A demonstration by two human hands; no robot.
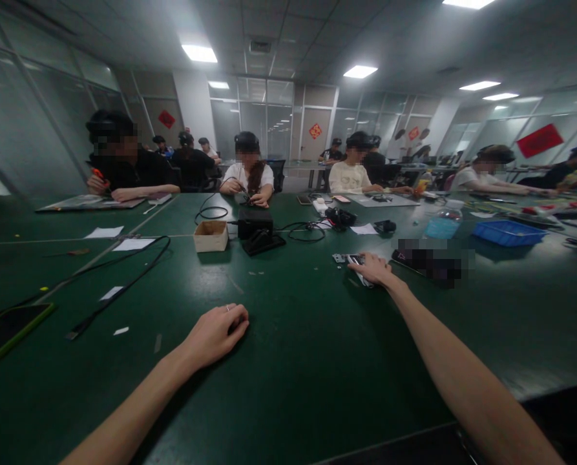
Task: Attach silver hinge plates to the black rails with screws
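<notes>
My left hand (219,332) rests on the green table (288,361) with its fingers curled in, a ring on one of them. Nothing shows in it. Farther out on the right, my right hand (375,268) reaches over a small flat device with a white edge (364,278) and grips it on the tabletop. The fingers cover much of this device, so its exact kind is unclear. A small grey metal-looking piece (339,258) lies just left of it. To the right of that hand is a dark object (404,258), partly blurred out.
Ahead stand a small open box (210,237) and a black device on a stand (255,226), with cables around. A blue tray (508,234) and a bottle of blue liquid (443,223) are at right. Black cables (123,290) cross the left side. Several people sit opposite.
</notes>
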